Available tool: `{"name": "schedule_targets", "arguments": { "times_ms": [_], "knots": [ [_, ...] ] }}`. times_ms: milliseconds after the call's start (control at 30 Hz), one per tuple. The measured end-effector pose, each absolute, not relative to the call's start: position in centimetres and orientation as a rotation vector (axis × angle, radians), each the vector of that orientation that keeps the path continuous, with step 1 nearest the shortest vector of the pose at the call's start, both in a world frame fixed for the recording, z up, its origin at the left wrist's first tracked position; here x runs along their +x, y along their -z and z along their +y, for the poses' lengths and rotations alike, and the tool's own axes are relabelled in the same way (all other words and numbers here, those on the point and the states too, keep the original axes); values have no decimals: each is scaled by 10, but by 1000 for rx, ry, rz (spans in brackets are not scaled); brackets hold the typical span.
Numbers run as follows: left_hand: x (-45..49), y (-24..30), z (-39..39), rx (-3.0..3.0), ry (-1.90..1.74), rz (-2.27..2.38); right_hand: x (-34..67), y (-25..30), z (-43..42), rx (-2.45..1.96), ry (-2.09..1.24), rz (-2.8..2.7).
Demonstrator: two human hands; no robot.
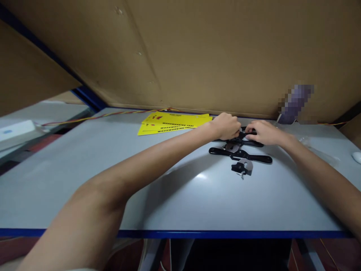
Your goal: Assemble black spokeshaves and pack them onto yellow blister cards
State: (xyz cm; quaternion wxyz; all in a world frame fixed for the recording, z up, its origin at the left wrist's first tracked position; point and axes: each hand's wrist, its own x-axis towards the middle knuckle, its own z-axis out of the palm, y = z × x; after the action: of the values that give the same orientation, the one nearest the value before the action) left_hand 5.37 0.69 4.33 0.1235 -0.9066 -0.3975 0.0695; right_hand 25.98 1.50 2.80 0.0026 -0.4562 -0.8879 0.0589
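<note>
My left hand point(227, 126) and my right hand point(263, 132) meet at the far side of a grey table point(84, 169), both with fingers closed on a black two-handled spokeshave point(244, 136) that is partly hidden under them. A second black spokeshave point(239, 154) lies on the table just in front of it. Nearer me lies a small black clamp part with a silver blade and a screw point(243, 166).
Yellow printed cards point(172, 122) lie stacked at the table's back left. A twisted red and yellow cable point(98, 116) runs along the back edge. Brown cardboard walls point(197, 52) rise behind. A white object point(357, 157) sits at the far right. The table has a blue front edge point(225, 234).
</note>
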Motion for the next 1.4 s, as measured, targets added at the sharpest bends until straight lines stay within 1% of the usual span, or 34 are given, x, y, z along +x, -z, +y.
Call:
{"name": "schedule_targets", "arguments": {
  "times_ms": [133, 467, 633, 800, 967, 1100, 1233, 1400],
  "knots": [
    [56, -36, 3, -2634, -211, -1197, 258, -25, 19, -1424, -235, -2796],
    [60, -22, -1, -2621, -56, -1354, 266, -18, 31, -1326, -430, -2751],
    [54, -22, 5, -2703, 78, -1535, 267, -16, 23, -1339, -510, -2664],
    [31, -22, 18, -2822, 268, -1310, 267, -19, 19, -1321, -614, -2649],
    [10, -6, 18, -3007, 440, -1221, 267, -16, 14, -1326, -561, -2629],
    [4, 5, 18, -3102, 445, -1081, 269, -12, 11, -1340, -520, -2582],
    [4, 7, 21, -3074, 482, -1084, 271, -9, 10, -1372, -487, -2567],
    [5, 7, 24, -3083, 417, -1060, 270, -8, 11, -1385, -487, -2541]
  ]
}}
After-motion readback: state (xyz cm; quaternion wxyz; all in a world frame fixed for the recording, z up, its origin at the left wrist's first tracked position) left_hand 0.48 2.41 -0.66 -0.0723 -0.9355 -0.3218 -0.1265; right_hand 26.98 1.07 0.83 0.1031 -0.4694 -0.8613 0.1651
